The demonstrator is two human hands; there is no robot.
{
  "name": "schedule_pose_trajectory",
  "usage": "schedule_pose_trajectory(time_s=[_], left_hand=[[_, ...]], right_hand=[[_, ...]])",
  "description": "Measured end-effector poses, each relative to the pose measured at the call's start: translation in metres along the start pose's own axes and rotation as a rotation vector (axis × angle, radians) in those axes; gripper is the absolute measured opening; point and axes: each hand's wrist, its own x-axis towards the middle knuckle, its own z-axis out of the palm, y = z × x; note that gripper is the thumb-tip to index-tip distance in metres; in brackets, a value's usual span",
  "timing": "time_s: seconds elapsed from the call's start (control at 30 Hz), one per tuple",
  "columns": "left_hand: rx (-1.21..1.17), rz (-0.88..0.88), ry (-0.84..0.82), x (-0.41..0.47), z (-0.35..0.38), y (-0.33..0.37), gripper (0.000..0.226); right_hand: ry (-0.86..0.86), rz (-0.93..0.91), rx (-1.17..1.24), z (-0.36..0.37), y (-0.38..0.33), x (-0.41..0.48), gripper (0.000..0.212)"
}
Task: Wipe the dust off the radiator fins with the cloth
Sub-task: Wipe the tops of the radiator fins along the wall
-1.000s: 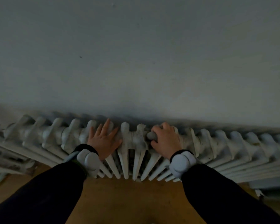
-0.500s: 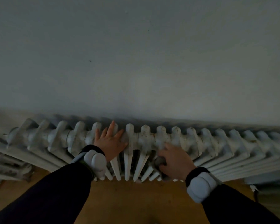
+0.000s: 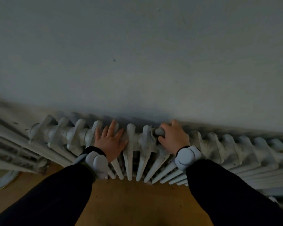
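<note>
At the far left, pale bars (image 3: 10,152) are running along low by the wall (image 3: 137,54); what they belong to cannot be told. The radiator (image 3: 219,149) is starting just beside them and stretching rightward along the foot of the wall, its white fins (image 3: 129,160) looking grimy and scuffed.

The left hand (image 3: 110,144) is lying flat on top of the fins left of centre, fingers straight and spread, palm pressing down, holding nothing. A grey band (image 3: 96,162) is sitting on its wrist above a dark sleeve (image 3: 55,193).

Two fins are standing bare between the hands. Just right of them the cloth (image 3: 159,132), a small grey wad, is resting against the top of a fin near the wall. The right hand (image 3: 174,137) is gripping it, fingers and thumb curling round the wad, and is pressing it onto the radiator top. That wrist is wearing a matching band (image 3: 187,156) over another dark sleeve (image 3: 227,193).

Further right the fins are continuing, dim and dusty, to the frame's edge. A brown floor (image 3: 137,201) is showing below, between the two arms.
</note>
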Motion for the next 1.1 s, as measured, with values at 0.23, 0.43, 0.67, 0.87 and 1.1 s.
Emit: schedule_pose_trajectory(time_s=[0.23,0.43,0.67,0.87,1.1], left_hand=[[-0.001,0.019,-0.003,-0.003,-0.004,-0.001,0.059],[0.008,0.039,-0.015,-0.004,-0.001,-0.005,0.060],[0.052,0.067,0.043,-0.003,-0.016,-0.012,0.063],[0.036,-0.017,0.022,-0.002,-0.020,-0.039,0.063],[-0.044,-0.042,-0.031,-0.020,-0.002,-0.048,0.063]], right_hand=[[0.014,-0.047,-0.021,-0.001,-0.002,-0.019,0.032],[0.024,-0.184,0.006,0.012,0.003,-0.060,0.023],[0.121,-0.252,0.121,-0.013,-0.017,-0.035,0.024],[0.062,-0.130,0.105,-0.009,-0.055,0.009,0.031],[-0.036,-0.174,-0.027,0.013,-0.058,-0.032,0.029]])
